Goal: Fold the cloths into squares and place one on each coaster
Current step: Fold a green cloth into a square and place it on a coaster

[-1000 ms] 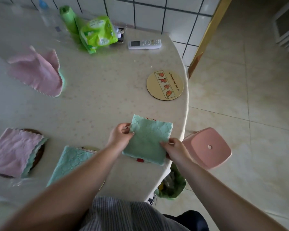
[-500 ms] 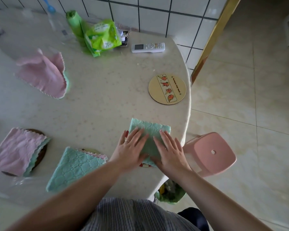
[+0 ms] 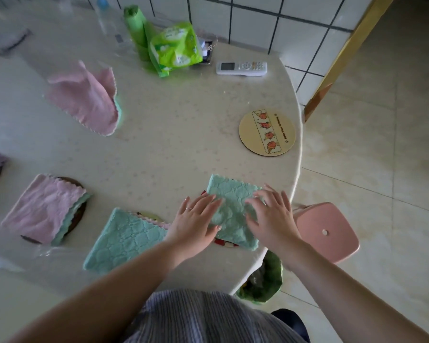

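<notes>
Tiled wall and pale floor frame our round bench point(image 3: 159, 134), which carries everything we work with. Largest on it is the loose pink cloth point(image 3: 84, 100), lying unfolded well apart from us near the far side. Next come the folded pink cloth point(image 3: 45, 209) on its dark coaster point(image 3: 78, 220), then the folded green cloth point(image 3: 124, 238), which hides nearly all of the coaster beneath it. Our own green cloth point(image 3: 230, 206) lies at the near right edge of the bench, folded roughly square over a coaster of which only a red sliver shows. Our left hand point(image 3: 196, 221) and right hand point(image 3: 270, 216) both rest flat on it, fingers straight and spread, pressing rather than gripping. We judge this cloth light, soft and limp, with a plush grain that should hold a crease poorly, so we would take it by pinched corners or hemmed edges and smooth it with flat palms. Beyond it sits the bare round coaster point(image 3: 267, 131) with printed figures, which still needs a cloth. Smaller yet are the green packet point(image 3: 176, 49) and the white remote point(image 3: 242, 68) by the wall.
</notes>
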The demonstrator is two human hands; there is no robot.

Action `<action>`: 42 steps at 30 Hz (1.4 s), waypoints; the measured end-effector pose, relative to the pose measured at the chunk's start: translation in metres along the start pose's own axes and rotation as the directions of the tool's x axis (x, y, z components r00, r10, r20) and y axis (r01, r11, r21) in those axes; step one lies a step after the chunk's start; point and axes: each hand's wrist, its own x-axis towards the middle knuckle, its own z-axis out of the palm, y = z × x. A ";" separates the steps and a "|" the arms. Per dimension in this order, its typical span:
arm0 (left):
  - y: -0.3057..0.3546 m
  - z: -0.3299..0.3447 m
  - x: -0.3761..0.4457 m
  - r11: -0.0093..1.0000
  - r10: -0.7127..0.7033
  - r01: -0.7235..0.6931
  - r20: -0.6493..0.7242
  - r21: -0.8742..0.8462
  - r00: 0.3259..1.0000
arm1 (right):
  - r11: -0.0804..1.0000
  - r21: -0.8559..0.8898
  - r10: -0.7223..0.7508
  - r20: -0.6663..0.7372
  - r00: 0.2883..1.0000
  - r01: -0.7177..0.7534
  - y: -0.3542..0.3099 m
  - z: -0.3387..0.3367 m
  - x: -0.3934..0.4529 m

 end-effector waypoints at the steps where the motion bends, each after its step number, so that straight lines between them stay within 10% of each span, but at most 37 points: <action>1: -0.004 -0.005 -0.004 1.000 -0.007 0.006 -0.035 -0.028 0.999 | 1.000 0.028 -0.006 -0.023 1.000 0.007 -0.003 -0.003 0.007; 17: -0.193 -0.086 -0.031 0.823 -0.509 0.383 -0.244 -0.420 0.825 | 0.971 0.151 -0.206 0.142 0.968 0.185 -0.159 0.010 0.147; 42: -0.348 -0.087 0.056 0.996 -0.091 0.082 -0.328 -0.041 0.940 | 0.974 0.080 -0.227 0.259 0.939 0.213 -0.280 0.065 0.300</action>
